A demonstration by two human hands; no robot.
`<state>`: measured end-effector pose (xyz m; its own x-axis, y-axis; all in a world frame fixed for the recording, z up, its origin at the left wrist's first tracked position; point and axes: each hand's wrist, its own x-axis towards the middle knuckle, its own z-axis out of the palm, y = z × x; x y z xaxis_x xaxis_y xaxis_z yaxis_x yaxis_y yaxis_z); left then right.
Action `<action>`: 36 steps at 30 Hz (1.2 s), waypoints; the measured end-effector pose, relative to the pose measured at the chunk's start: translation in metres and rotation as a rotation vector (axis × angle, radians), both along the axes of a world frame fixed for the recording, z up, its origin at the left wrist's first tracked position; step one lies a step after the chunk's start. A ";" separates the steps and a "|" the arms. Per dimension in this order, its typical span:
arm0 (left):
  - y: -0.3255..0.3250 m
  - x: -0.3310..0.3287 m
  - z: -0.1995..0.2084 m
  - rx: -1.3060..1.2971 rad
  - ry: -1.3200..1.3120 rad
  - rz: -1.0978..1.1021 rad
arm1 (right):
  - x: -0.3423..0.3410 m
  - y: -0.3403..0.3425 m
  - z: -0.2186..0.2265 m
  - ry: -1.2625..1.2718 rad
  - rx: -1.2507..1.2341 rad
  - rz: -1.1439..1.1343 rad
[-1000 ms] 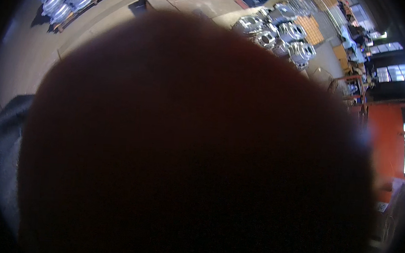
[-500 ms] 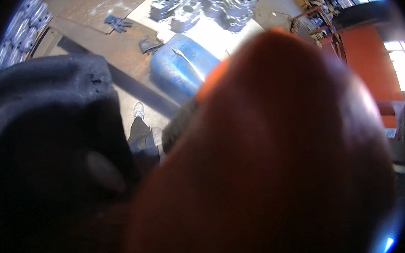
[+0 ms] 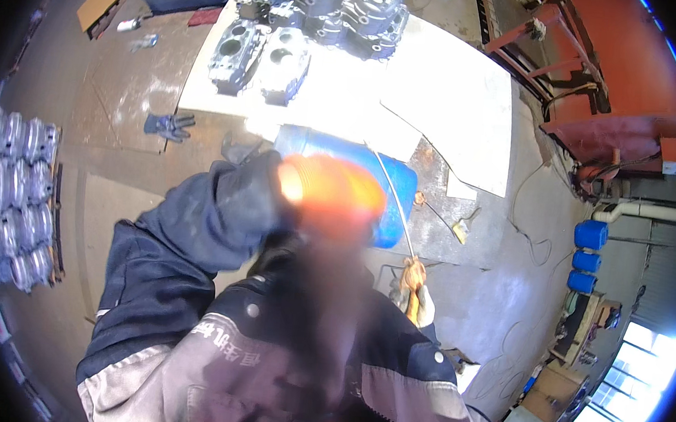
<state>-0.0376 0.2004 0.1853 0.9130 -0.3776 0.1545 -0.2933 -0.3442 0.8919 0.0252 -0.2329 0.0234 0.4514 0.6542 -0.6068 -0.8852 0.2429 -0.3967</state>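
Note:
My left arm, in a dark blue sleeve, bends up from the left. My left hand (image 3: 335,195), in bright orange, is raised near the middle of the picture, smeared by motion, so its fingers do not show. A dark blur lies below it. Low and right of it, my right hand (image 3: 426,305) appears closed around the orange-yellow handle of a long thin metal rod tool (image 3: 399,193); its exact kind is unclear. The rod points up and away, across a blue plastic canister (image 3: 404,186) lying beyond my hands. My left hand covers part of the canister.
Several metal engine castings (image 3: 284,62) stand on a white board (image 3: 460,94) at the far side. A dark glove (image 3: 170,126) lies to the left. Stacked metal parts (image 3: 18,189) line the left edge. A pale-ended brush-like thing (image 3: 460,231) lies right of the canister.
The large reddish-orange blur that covered much of the view has gone. My left hand now shows smaller and further off, and the rod tool in my right hand has come into sight.

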 end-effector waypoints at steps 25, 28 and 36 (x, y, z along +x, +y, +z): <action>0.327 0.125 -0.400 0.978 0.804 0.590 | -0.065 0.057 0.089 -0.033 -0.401 -0.290; 0.353 0.150 -0.393 0.934 0.657 0.659 | -0.059 0.039 0.075 -0.122 -0.339 -0.189; 0.260 0.168 -0.199 0.461 0.440 0.494 | 0.011 0.049 0.055 0.133 -0.270 -0.445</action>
